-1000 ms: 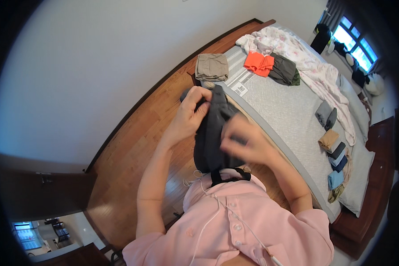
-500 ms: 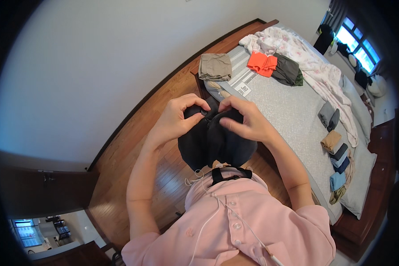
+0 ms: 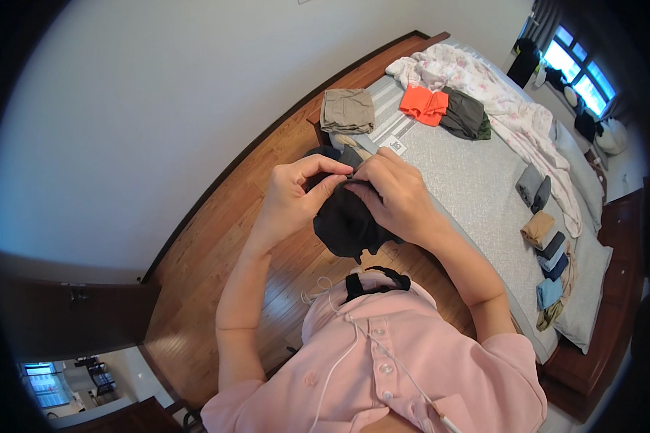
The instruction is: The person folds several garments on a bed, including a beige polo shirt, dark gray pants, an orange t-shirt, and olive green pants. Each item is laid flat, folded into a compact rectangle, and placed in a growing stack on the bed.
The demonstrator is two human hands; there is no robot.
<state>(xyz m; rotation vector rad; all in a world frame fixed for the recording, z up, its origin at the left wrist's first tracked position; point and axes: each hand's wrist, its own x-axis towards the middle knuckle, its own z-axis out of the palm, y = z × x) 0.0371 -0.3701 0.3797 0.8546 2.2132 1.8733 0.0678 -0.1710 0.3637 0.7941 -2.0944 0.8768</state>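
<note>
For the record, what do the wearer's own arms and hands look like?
The left hand and right hand are bare, with no gloves and no rings or watch showing. The left forearm and right forearm are uncovered, with no cables or clear markings. Plain, short pink sleeves cover the upper arms.

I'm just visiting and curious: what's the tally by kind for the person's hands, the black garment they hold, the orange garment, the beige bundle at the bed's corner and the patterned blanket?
Hands: 2 (left hand, right hand)
Black garment: 1
Orange garment: 1
Beige bundle: 1
Patterned blanket: 1
Total: 6
</note>
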